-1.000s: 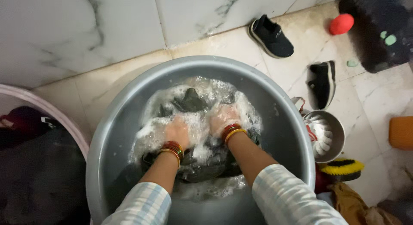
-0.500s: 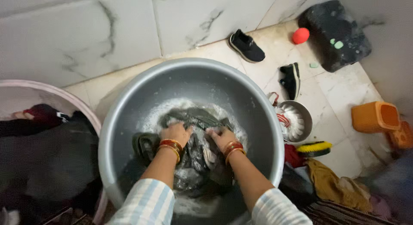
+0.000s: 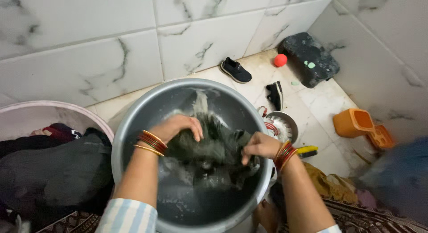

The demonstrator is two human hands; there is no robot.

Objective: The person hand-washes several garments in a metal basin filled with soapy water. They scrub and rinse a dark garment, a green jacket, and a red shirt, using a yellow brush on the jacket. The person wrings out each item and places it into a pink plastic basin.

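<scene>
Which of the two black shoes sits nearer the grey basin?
The black shoe with the white sole edge, just beyond the small steel bowl; the other shoe lies by the wall.

To my left a pink tub [image 3: 67,109] sits heaped with dark clothes [image 3: 53,164]. Two black shoes [image 3: 236,70] lie apart on the floor tiles by the marble wall, near a red ball [image 3: 280,60] and a dark stool [image 3: 308,58]. To my right: a steel bowl [image 3: 287,121], a yellow brush [image 3: 307,150], an orange mug [image 3: 353,122].

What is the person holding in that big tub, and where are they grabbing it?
Both hands, left hand and right hand, grip a wet dark garment at its upper bunched edges.
</scene>
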